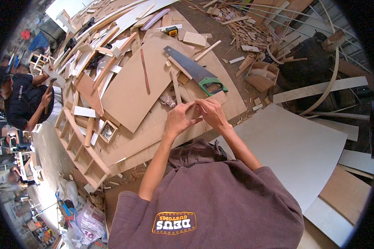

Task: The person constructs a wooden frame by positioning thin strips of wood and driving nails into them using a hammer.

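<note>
My left hand [179, 120] and my right hand [213, 113] meet at the near edge of the workbench, fingers curled and fingertips close together. Whatever they pinch is too small or too hidden to make out. Just beyond my left hand is a narrow wooden strip [176, 88], with a crumpled clear plastic scrap [168, 99] beside it. A handsaw [193, 71] with a green and black handle lies beyond my right hand. Near that hand is a small wood block [219, 98].
A large brown board [133, 95] covers part of the workbench [232, 93]. Farther off lie a yellow-black tape measure [171, 31] and piled offcuts. At left are a small box of metal fasteners [108, 131], a wooden frame [81, 155] and a co-worker [23, 99] with a hammer. A white panel [286, 145] stands right.
</note>
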Demonstrator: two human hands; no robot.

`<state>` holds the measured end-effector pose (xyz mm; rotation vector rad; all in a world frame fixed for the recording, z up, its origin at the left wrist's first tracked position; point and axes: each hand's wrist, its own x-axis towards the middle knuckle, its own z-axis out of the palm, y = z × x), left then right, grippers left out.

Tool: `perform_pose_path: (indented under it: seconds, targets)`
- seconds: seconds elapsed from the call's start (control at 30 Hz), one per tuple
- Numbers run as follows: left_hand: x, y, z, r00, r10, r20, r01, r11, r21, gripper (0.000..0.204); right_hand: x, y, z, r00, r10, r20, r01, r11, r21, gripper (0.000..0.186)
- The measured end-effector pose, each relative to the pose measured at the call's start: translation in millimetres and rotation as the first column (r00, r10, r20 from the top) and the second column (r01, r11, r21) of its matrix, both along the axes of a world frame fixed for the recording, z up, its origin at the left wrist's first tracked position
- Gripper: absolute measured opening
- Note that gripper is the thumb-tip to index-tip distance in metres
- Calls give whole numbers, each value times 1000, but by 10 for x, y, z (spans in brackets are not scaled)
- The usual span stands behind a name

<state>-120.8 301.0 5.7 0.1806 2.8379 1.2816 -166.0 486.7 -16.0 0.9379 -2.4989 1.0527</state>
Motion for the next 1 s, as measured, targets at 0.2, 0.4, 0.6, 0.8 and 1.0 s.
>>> perform_pose_path:
  seconds: [0.2,0.4,0.6,0.8,1.0]
  targets:
    - [-31,-70,-221,996,28,-85,-13,986,166,36,20,7,-8,1000,8,-20,-7,999,50,23]
    - [-23,-28,-170,997,81,-17,-78,985,156,28,43,-21,59,998,23,-51,-20,997,72,22]
    - [-34,10,-186,987,151,55,-158,974,163,25,73,-30,40,1000,10,-11,-9,991,136,22]
    - [-111,4,-247,985,138,102,-158,963,220,22,75,-1,-35,1000,8,-3,-8,997,74,26]
    - [-115,-23,-185,989,114,96,-132,967,216,23,75,-41,72,998,-52,42,44,985,165,27]
